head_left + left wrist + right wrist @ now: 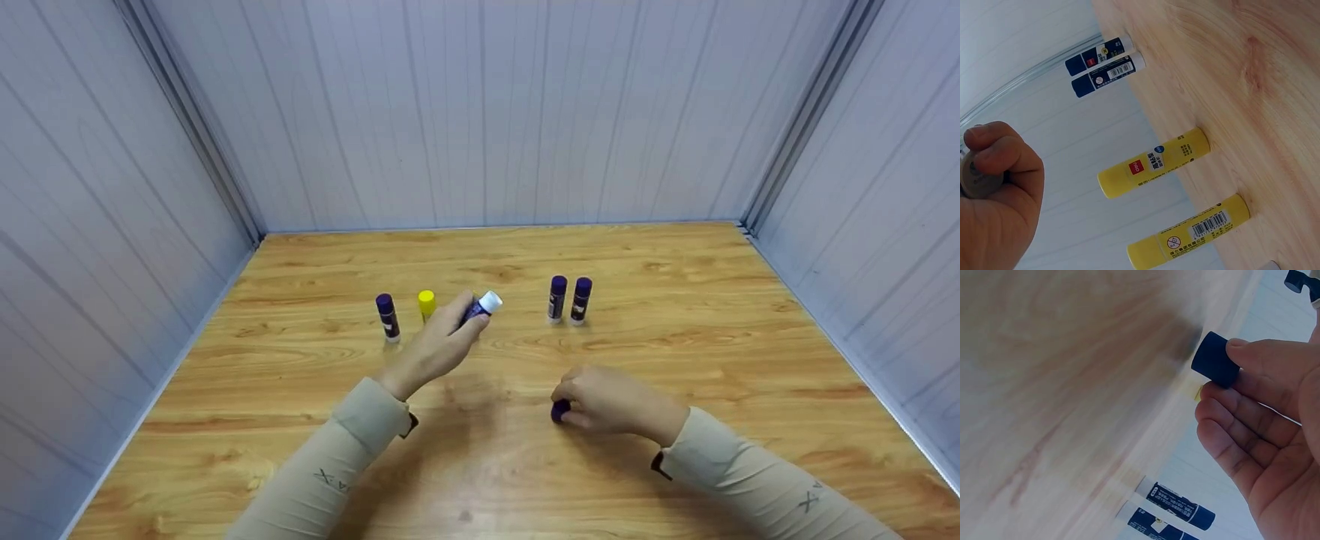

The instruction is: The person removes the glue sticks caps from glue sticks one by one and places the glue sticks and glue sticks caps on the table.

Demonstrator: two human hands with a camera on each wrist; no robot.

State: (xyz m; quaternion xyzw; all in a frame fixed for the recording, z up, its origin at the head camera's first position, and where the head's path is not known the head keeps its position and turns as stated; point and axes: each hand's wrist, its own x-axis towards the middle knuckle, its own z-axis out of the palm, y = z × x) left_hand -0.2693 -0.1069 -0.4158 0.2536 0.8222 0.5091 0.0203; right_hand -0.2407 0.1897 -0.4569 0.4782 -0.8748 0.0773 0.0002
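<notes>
Tilted in my left hand (pixel 442 337) is a dark blue glue stick (pixel 475 310), its white end (pixel 490 301) pointing up and to the right. The fingers curl round its body; the left wrist view shows mainly the round end (pixel 979 179). My right hand (pixel 615 401) pinches a dark blue glue stick cap (pixel 1216 360) between thumb and fingers, low over the table nearer the front. Just beyond the left hand stands a yellow glue stick (pixel 427 303), partly hidden by it in the head view.
Two yellow glue sticks, a nearer one (pixel 1190 233) and a farther one (pixel 1154 163), stand upright in the left wrist view. A blue glue stick (pixel 388 318) stands at left. Two more, one (pixel 556 300) beside another (pixel 580 301), stand right of centre. Pale panels (pixel 480 112) enclose the wooden table (pixel 675 337).
</notes>
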